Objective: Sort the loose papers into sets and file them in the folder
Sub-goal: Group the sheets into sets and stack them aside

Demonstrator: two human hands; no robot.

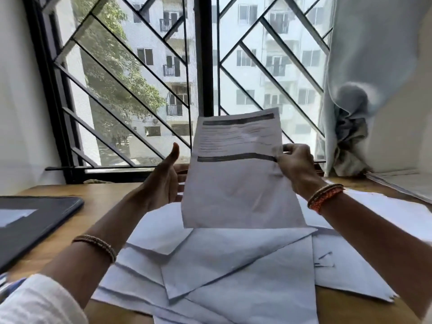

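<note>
Wooden desk (77, 206) pushed right up against a big window with a black diagonal grille (131, 85), apartment blocks and a tree outside, pale curtain (364, 66) bunched up on the right. So that's where we're sitting.

Our right hand (298, 167) has one printed sheet (236, 174) pinched at its right edge, thumb and fingers closed on the paper, holding it upright above the desk between us and the window. It has two dark bars across it and lines of text we can't read, too blurry. Our left hand (167, 181) is spread loose just beside the sheet's left edge, thumb sticking up, palm facing the paper; whether the fingers touch the back of it we can't tell, since the sheet hides them.

Underneath, the loose papers (233, 265) are spread in a messy overlapping pile across the middle of the desk, mostly blank sides up, some turned at angles. More sheets run off to the right, under our right forearm.

Off to the left, a dark flat folder (30, 228) lies shut on the desk, well apart from the raised sheet. Beaded bracelets on both wrists, white sleeve at bottom left.
</note>
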